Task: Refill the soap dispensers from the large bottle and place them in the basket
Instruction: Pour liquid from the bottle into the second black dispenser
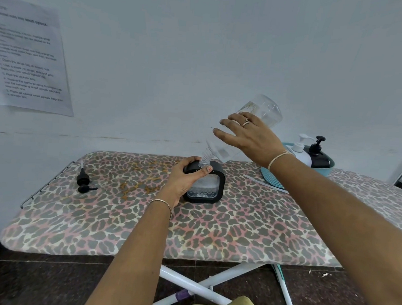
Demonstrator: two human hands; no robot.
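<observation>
A squat black soap dispenser (pixel 213 188) with a clear window stands uncapped on the leopard-print ironing board (pixel 121 222). My left hand (pixel 186 177) grips its top left corner. Above it, my right hand (pixel 249 136) holds the large clear bottle (pixel 265 109) tipped steeply, its neck down at the dispenser's opening. The black pump top (pixel 84 181) lies loose on the board at the left. A teal basket (pixel 327 169) at the right holds a white dispenser (pixel 299 149) and a black dispenser (pixel 317 151).
A printed sheet (pixel 30 57) is taped to the pale wall on the left. A teal woven mat (pixel 272 178) lies under the basket. The board's white legs (pixel 195 289) cross over the dark floor below. A wire rest (pixel 47 184) edges the board's left end.
</observation>
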